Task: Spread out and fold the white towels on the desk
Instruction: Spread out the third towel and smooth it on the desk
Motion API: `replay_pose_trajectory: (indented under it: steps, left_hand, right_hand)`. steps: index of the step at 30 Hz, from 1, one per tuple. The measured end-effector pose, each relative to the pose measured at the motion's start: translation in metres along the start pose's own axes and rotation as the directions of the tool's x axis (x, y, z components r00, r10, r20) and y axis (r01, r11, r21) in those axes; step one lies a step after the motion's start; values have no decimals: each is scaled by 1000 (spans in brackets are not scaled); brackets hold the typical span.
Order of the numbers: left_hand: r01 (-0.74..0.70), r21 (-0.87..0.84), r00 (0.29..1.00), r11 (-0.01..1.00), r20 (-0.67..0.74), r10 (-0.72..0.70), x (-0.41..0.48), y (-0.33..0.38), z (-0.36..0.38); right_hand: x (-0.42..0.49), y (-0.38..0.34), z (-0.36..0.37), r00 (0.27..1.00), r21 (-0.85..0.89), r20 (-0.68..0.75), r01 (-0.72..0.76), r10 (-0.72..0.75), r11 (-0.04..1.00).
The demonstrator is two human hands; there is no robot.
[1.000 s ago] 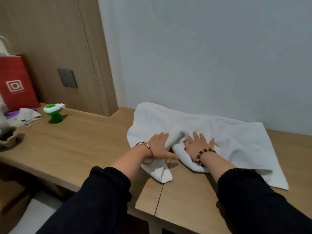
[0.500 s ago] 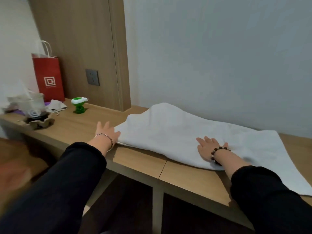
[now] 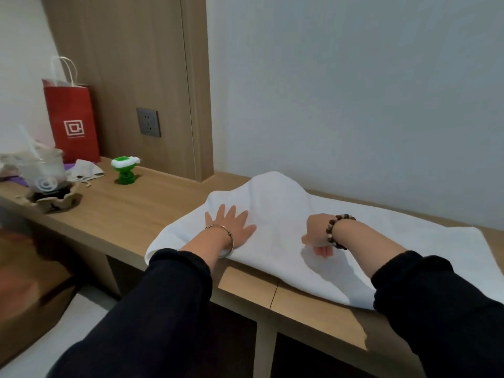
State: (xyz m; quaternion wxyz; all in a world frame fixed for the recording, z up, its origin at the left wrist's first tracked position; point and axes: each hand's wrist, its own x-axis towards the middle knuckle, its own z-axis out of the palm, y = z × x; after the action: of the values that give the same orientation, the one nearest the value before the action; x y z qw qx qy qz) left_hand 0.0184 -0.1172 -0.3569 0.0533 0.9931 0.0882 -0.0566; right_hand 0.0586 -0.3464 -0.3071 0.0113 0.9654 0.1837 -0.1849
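Observation:
A white towel (image 3: pixel 387 241) lies spread over the right part of the wooden desk (image 3: pixel 152 214). It humps up at the back near the wall, and its near edge reaches the desk's front. My left hand (image 3: pixel 231 227) presses flat on the towel's left part with the fingers spread. My right hand (image 3: pixel 317 234), with a bead bracelet on the wrist, is bent down at the wrist. Its fingers curl into the cloth near the towel's middle.
At the desk's left end stand a red paper bag (image 3: pixel 72 118), a small green toy (image 3: pixel 124 170), a plastic cup in a cardboard holder (image 3: pixel 46 181) and a crumpled cloth (image 3: pixel 84 171). A wall socket (image 3: pixel 148 121) sits in the wooden panel behind.
My left hand has come from the bare desk onto the towel's left part. My right hand has turned from lying flat to bent and curled. The towel went from bunched to spread.

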Motion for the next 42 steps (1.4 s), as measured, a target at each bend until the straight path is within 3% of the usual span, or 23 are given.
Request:
replay_pose_trajectory:
  steps: [1,4,5,8,10,16,21,24,26,28,30,31,33,34,35,36,38,40,42]
  left_hand:
    - [-2,30,1000,1000,2,2,2,-5,7]
    - [-16,14,1000,1000,-12,16,6,-13,18]
    - [-14,12,1000,1000,-24,15,6,-12,18]
    - [-10,4,998,1000,-64,10,6,-9,18]
    - [-7,-16,995,1000,-102,6,7,-10,21]
    - [-41,-5,994,999,-102,41,6,-8,23]
    - [-63,-18,992,998,-114,60,4,-8,22]
    - [-81,-35,990,996,-119,76,2,-8,22]
    - [-81,-38,989,996,-125,76,1,-9,22]
    - [-78,-64,988,995,-136,69,1,-9,21]
    - [-69,-118,983,991,-179,47,-1,-9,21]
    - [-59,-161,976,985,-218,23,-2,-9,21]
    - [-37,-269,949,962,-310,-50,-5,-10,18]
    - [-38,-321,930,946,-358,-84,-7,-12,17]
    - [-52,-363,905,930,-411,-109,-9,-12,15]
    - [-81,-393,876,916,-466,-122,-11,-12,13]
    - [-166,-410,817,897,-566,-108,-16,-11,11]
    - [-229,-346,798,910,-601,-28,-20,-10,9]
    - [-247,-197,824,949,-559,98,-19,-9,9]
  right_hand:
    - [6,-6,-3,1000,-29,-3,2,-2,1000]
    - [32,-22,-4,933,-21,-355,44,-48,999]
    - [38,-27,-2,910,16,-409,79,-65,997]
    - [55,-41,14,941,-23,-320,109,-111,994]
    - [61,-42,19,934,-45,-341,103,-112,994]
    - [81,-31,-3,933,109,-348,140,-94,984]
    - [117,-22,-32,816,249,-567,36,116,968]
    - [135,-17,-46,877,485,-396,-52,272,873]
    - [139,-19,-52,930,573,-264,-61,255,817]
    - [140,-22,-58,943,528,-280,-4,179,849]
    - [134,-27,-63,912,420,-404,118,69,900]
    - [125,-31,-63,864,345,-503,198,3,918]
    - [100,-36,-54,657,91,-720,408,-223,909]
    - [83,-40,-43,556,-43,-740,521,-377,852]
    - [68,-43,-31,500,-103,-708,625,-498,774]
    - [53,-44,-15,516,-105,-635,679,-574,727]
    - [31,-42,17,519,-211,-502,702,-692,680]
    - [24,-34,32,467,-325,-463,701,-753,635]
    - [18,-30,28,527,-296,-413,694,-743,657]
